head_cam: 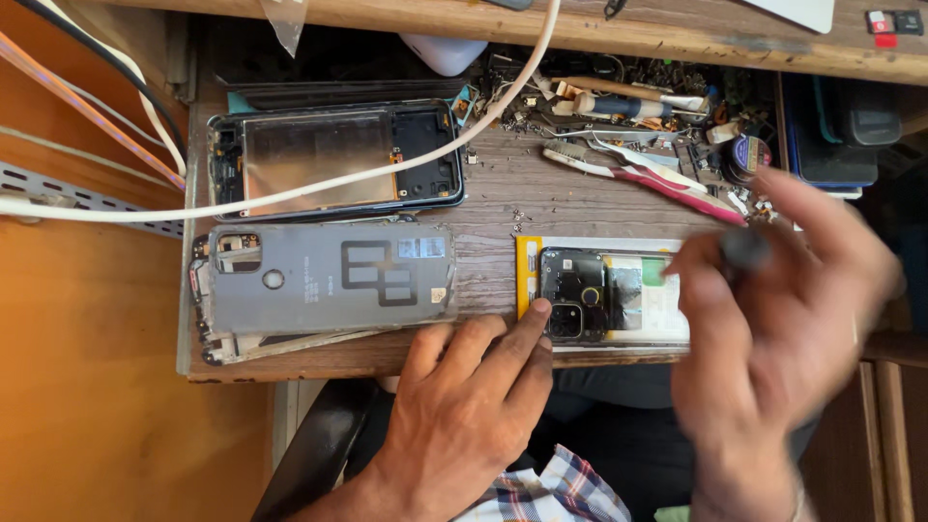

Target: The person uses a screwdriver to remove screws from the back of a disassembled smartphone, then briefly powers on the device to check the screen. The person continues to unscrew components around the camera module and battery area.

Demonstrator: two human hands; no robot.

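Presently we press our left hand [464, 406], fingers together and index tip down, on the opened phone [604, 295] at its 9 o'clock edge. Our right hand [783, 329], blurred, pinches a dark tool handle [744, 249] above the phone's 3 o'clock end. Grey back cover [329, 280] lies at 9 o'clock; toothbrush [638, 176] at 12, on the wooden desk [493, 203].
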